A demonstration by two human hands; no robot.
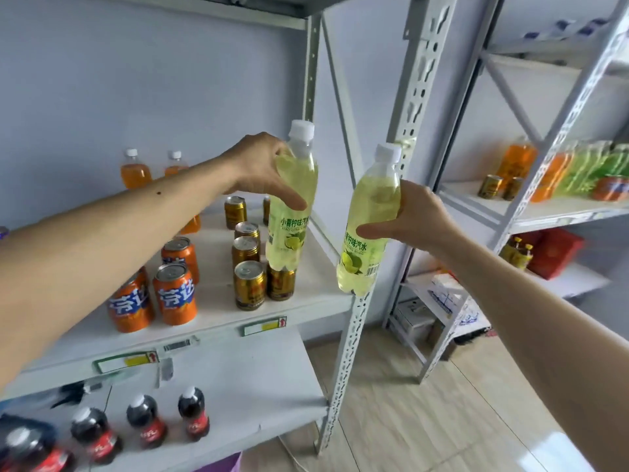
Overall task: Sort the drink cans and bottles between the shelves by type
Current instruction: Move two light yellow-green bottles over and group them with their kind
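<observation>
My left hand (263, 168) grips a lime soda bottle (295, 178) with a white cap, held upright above the gold cans at the right end of the near shelf (320, 287). My right hand (413, 216) grips a second lime soda bottle (371, 206), slightly tilted, in front of the shelf's white upright post. Orange soda cans (175, 294) and several gold cans (249, 284) stand on that shelf. Two orange drink bottles (135, 168) stand at its back.
Cola bottles (193, 415) stand on the shelf below. A second rack to the right holds gold cans (490, 186), orange bottles and green lime bottles (592, 172); red packs and boxes sit on its lower levels. A perforated post (413, 97) separates the racks. Wooden floor lies between.
</observation>
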